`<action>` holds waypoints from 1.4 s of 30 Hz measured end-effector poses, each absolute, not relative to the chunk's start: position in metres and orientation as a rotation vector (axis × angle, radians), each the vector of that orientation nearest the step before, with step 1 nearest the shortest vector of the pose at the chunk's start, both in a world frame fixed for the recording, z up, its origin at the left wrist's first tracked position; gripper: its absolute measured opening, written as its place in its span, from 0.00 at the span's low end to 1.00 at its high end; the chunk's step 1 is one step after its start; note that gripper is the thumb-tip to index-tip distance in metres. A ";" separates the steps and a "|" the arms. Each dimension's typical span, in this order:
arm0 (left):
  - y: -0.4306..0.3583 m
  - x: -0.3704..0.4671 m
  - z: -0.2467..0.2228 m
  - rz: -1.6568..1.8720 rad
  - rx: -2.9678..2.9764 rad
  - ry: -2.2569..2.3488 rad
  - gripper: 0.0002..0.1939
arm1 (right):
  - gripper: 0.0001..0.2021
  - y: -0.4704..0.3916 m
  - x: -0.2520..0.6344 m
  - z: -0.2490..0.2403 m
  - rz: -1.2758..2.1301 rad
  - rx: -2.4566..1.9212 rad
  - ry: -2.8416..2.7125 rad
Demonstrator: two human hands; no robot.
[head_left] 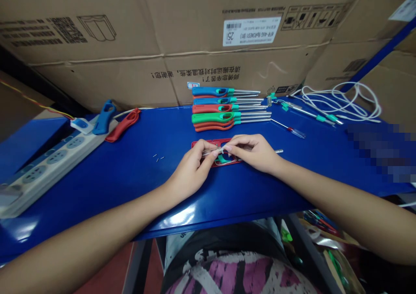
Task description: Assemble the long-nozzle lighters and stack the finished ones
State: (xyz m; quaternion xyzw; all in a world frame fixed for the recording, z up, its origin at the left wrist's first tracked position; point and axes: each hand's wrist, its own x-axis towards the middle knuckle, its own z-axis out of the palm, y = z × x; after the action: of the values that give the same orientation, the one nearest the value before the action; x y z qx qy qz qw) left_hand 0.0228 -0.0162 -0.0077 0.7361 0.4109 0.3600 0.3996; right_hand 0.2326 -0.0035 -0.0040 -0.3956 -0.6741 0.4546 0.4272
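Between the fingertips of both hands is a small whitish part (221,150), apparently with thin wires. My left hand (186,168) pinches it from the left; my right hand (255,151) pinches it from the right. Directly beneath lies an opened red lighter shell (221,141), partly covered by my fingers. A green trigger (223,158) shows inside the shell. The end of a metal tube (279,151) sticks out past my right hand. Several small screws (158,157) lie left of the shell.
Behind the hands, several assembled stick lighters (214,107) form a stack. A screwdriver (295,132), lighter inner parts (308,111) and a coiled white cable (354,103) lie right. At left are a power strip (55,168), a blue shell (104,117) and a red shell (123,125).
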 end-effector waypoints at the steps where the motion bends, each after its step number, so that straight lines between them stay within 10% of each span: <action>1: -0.016 0.023 -0.007 0.912 1.861 1.039 0.10 | 0.14 -0.003 0.233 -0.004 1.135 -0.988 -1.684; 42: -0.015 0.002 0.024 0.345 2.537 1.183 0.08 | 0.14 0.010 0.254 -0.008 1.070 -1.101 -1.590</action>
State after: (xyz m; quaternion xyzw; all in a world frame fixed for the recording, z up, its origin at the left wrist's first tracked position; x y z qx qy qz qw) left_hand 0.0016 -0.0147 0.0236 0.8879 0.4141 0.1207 0.1599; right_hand 0.2535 0.0105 -0.0079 -0.4452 -0.6428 0.4326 0.4489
